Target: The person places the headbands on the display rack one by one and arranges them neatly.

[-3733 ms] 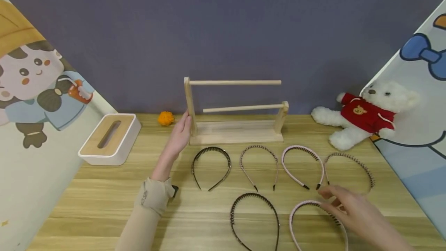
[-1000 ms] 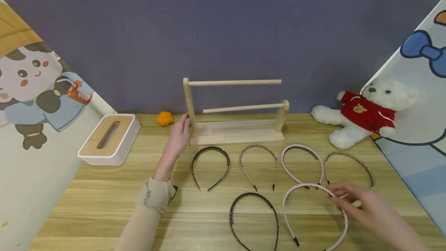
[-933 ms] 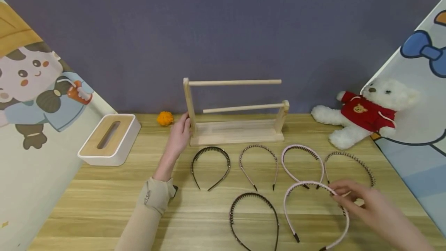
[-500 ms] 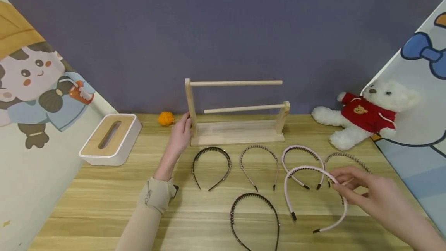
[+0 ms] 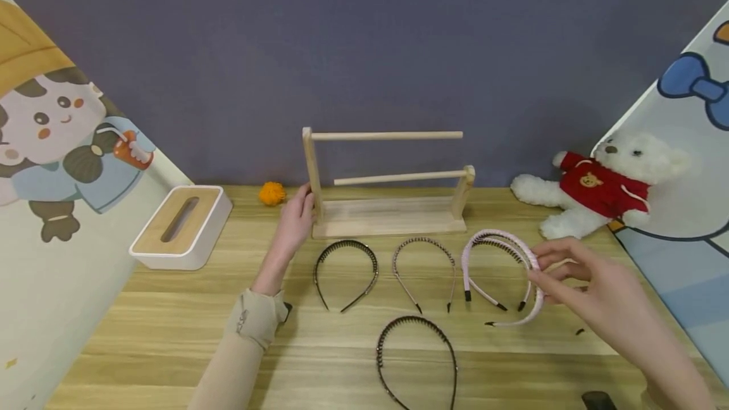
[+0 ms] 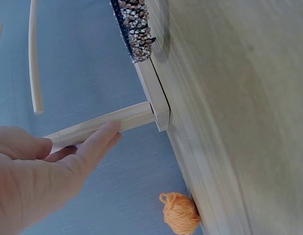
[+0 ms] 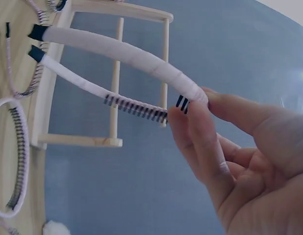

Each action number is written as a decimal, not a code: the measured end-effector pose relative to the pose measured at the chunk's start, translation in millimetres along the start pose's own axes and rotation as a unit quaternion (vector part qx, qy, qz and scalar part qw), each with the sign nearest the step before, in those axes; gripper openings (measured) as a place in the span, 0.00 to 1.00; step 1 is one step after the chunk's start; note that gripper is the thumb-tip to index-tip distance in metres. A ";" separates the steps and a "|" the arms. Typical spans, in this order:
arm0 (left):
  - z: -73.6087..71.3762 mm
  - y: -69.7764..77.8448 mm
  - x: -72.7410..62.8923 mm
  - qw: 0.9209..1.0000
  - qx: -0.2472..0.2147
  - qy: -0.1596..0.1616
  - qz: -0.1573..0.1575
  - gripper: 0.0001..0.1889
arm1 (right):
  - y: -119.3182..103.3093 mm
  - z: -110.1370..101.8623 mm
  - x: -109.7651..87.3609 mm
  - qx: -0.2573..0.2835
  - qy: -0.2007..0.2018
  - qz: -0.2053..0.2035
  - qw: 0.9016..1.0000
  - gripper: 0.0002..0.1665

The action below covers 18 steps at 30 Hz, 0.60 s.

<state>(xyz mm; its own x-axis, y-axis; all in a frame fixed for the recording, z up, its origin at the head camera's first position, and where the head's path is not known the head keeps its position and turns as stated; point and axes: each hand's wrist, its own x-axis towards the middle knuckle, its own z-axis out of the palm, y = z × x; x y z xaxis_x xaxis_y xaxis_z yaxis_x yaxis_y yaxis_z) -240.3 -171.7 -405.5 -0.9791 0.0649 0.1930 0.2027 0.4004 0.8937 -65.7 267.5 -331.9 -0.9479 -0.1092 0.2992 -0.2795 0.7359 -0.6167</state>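
Observation:
My right hand (image 5: pixel 598 290) pinches a pink headband (image 5: pixel 538 299) between thumb and fingers, raised above the table. In the right wrist view its dark comb teeth and black tips show on the pink headband (image 7: pixel 122 51). Behind it in the head view lies another pink headband (image 5: pixel 484 295), partly overlapped. My left hand (image 5: pixel 296 220) holds the tall left post of a wooden stand (image 5: pixel 393 226) with two horizontal rods; in the left wrist view, thumb and fingers of the left hand (image 6: pixel 48 176) lie on either side of the post (image 6: pixel 134 115).
On the table lie a black headband (image 5: pixel 374 264), a thin pinkish headband (image 5: pixel 394 264) and a larger dark headband (image 5: pixel 378 359). One more is mostly hidden behind my right hand. A tissue box (image 5: pixel 199 252), an orange pompom (image 5: pixel 272 193) and a teddy bear (image 5: pixel 604 188) stand around.
My right hand has taken hold of the front pink headband, lifted it and carried it away from me, toward the stand. The left hand stays at the stand's post.

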 end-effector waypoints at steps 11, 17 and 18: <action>-1.4 0.5 0.2 1.000 0.007 0.003 0.003 0.24 | -14.4 -1.8 23.7 0.032 0.033 0.007 0.999 0.13; -0.5 0.4 -0.1 1.000 -0.002 0.007 -0.005 0.24 | -22.3 0.9 38.1 0.067 0.058 0.001 0.996 0.13; -0.3 0.3 -0.1 1.000 -0.003 0.007 -0.007 0.24 | -22.7 1.4 40.4 0.080 0.062 0.002 0.995 0.13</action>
<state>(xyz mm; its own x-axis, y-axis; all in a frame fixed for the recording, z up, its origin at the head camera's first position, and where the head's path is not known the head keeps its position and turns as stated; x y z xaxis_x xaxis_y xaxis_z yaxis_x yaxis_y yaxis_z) -240.2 -171.9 -405.2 -0.9814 0.0463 0.1863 0.1892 0.3949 0.8990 -97.8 245.4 -306.9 -0.9256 -0.0168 0.3780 -0.3064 0.6197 -0.7225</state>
